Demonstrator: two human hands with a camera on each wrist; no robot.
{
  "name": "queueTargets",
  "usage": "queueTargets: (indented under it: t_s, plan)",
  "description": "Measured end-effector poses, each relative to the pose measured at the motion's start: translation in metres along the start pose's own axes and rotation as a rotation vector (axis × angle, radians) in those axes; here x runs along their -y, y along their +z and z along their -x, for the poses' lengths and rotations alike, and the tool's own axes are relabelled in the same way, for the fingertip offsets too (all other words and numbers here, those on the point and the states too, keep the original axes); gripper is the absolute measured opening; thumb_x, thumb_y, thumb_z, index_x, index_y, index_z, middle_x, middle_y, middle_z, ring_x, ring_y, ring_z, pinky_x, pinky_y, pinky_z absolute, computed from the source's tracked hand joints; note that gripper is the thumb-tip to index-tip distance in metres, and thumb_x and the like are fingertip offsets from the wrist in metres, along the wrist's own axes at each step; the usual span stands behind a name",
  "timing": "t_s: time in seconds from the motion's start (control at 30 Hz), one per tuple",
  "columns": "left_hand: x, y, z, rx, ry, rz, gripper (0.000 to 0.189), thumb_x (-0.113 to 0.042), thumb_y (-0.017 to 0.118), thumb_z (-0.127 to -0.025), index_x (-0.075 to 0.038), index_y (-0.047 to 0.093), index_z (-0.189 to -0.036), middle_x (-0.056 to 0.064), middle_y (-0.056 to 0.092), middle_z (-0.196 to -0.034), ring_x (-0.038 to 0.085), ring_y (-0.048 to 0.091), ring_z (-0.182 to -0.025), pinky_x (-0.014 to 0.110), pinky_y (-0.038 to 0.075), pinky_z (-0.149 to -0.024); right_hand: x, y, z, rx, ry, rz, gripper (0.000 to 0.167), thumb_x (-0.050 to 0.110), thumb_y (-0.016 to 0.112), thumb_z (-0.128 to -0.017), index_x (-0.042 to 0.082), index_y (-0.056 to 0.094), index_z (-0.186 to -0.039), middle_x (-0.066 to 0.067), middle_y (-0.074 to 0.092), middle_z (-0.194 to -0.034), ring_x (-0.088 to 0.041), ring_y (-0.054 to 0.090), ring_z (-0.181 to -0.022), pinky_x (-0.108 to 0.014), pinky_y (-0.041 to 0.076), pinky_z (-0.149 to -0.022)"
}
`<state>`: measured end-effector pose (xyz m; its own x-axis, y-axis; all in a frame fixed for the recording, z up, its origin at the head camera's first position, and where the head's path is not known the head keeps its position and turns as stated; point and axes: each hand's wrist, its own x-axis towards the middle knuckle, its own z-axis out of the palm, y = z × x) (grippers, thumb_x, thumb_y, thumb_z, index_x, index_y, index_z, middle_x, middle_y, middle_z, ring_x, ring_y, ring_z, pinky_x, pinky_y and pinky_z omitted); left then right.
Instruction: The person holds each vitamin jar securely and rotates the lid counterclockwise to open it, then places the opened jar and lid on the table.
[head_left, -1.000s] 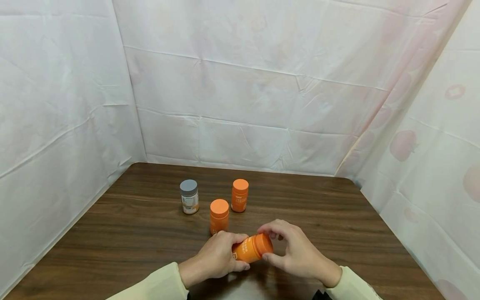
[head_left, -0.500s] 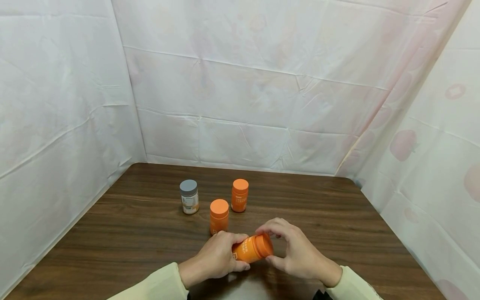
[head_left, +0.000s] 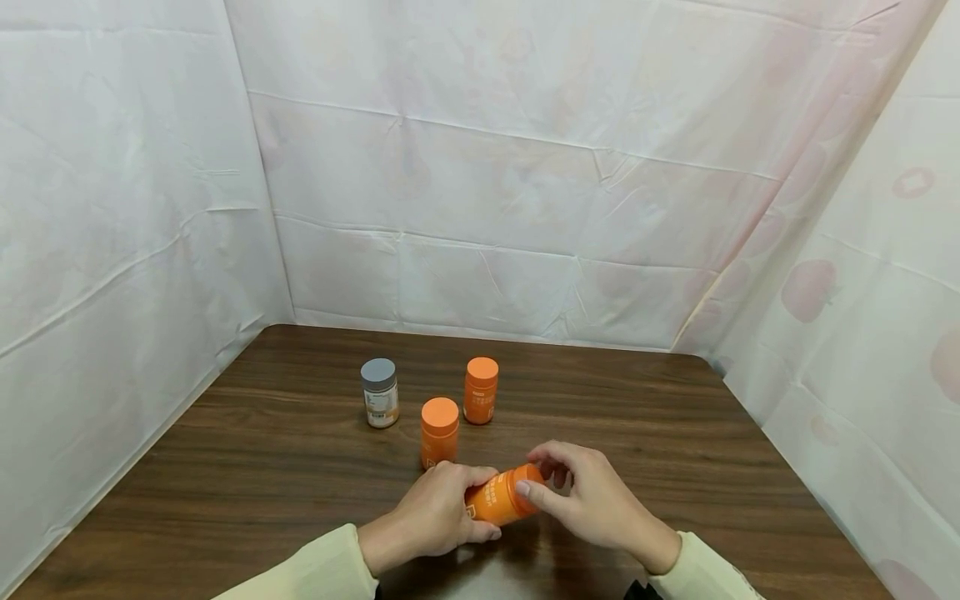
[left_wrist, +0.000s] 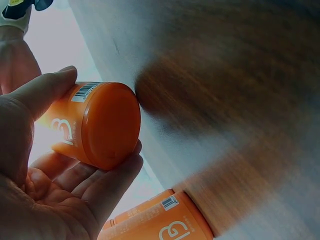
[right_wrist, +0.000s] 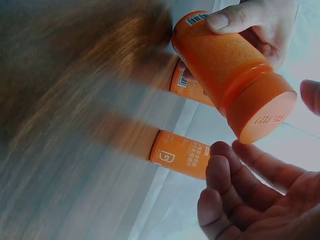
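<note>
My left hand (head_left: 442, 508) grips the body of an orange pill bottle (left_wrist: 117, 127), thumb on one side and fingers on the other. The bottle is held tilted above the table, with its orange lid (right_wrist: 262, 107) towards my right hand (head_left: 592, 500). In the right wrist view, that hand's loosely bent fingers lie around the lid. One fingertip is at the lid's edge, and the thumb (right_wrist: 311, 96) stands a little apart from it. The lid sits on the bottle. Just behind my left hand stands another orange bottle (head_left: 439, 433), its lower part partly hidden.
Farther back on the brown wooden table (head_left: 247, 467) stand a third orange bottle (head_left: 480, 392) and a whitish bottle with a grey lid (head_left: 380, 394), both upright. Pale printed sheets (head_left: 480, 183) hang behind the table and along both sides.
My right hand's thumb and fingers have shifted around the lid, turning away slightly and then coming back with the thumb higher. My left hand and the bottle stay almost in place.
</note>
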<state>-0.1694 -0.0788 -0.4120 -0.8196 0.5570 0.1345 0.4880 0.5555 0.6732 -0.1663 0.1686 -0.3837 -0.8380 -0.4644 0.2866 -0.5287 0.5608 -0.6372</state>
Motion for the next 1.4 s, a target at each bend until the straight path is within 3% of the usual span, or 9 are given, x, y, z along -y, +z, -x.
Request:
queueTargets:
  t_s: [0.2,0.67,1.03,1.2,1.4]
  plan:
    - [-0.0015,-0.0004,0.0008,-0.01,0.014,-0.015,0.041,-0.025,0.093,-0.076,-0.029,0.072,-0.111,-0.021,0.064,-0.087,-0.001,0.059,-0.075,0.022,0.05,-0.069,0.0014,0.0,-0.0008,0.023,0.067,0.011,0.032,0.048,0.072,-0.095,0.018,0.071,-0.104,0.009,0.062,-0.08,-0.008,0.054,-0.064,-0.026,0.048,-0.055]
    - [-0.0019,-0.0003,0.0009,-0.005,0.004,-0.005,0.041,-0.025,0.093,-0.076,-0.028,0.072,-0.111,-0.021,0.065,-0.088,-0.001,0.059,-0.075,0.022,0.05,-0.068,0.0013,-0.0015,-0.0009,0.042,0.056,-0.023,0.03,0.046,0.074,-0.093,0.017,0.071,-0.101,0.009,0.063,-0.078,-0.008,0.055,-0.062,-0.025,0.049,-0.054]
    - [-0.0027,-0.0003,0.0006,-0.003,0.003,-0.012,0.04,-0.024,0.093,-0.076,-0.028,0.072,-0.11,-0.021,0.064,-0.086,-0.001,0.058,-0.074,0.022,0.05,-0.067,-0.0008,-0.0042,-0.0008,0.042,-0.049,0.029,0.027,0.042,0.079,-0.09,0.027,0.069,-0.11,0.014,0.066,-0.09,-0.011,0.06,-0.078,-0.029,0.049,-0.068]
    - [-0.0027,-0.0009,0.0003,0.0,-0.004,-0.013,0.041,-0.026,0.093,-0.076,-0.028,0.072,-0.112,-0.021,0.063,-0.086,-0.001,0.058,-0.073,0.022,0.05,-0.067,-0.0021,-0.0039,-0.0006,0.02,-0.101,0.05,0.035,0.031,0.086,-0.083,0.026,0.07,-0.114,0.015,0.066,-0.094,-0.005,0.056,-0.08,-0.027,0.048,-0.07]
    - [-0.0024,-0.0008,0.0003,-0.005,0.009,-0.019,0.041,-0.025,0.093,-0.076,-0.027,0.072,-0.111,-0.02,0.064,-0.085,0.0,0.058,-0.072,0.022,0.049,-0.067,-0.0017,-0.0041,0.0011,0.007,-0.177,0.024,0.046,0.018,0.09,-0.077,0.022,0.069,-0.118,0.014,0.064,-0.099,-0.009,0.057,-0.085,-0.029,0.049,-0.074]
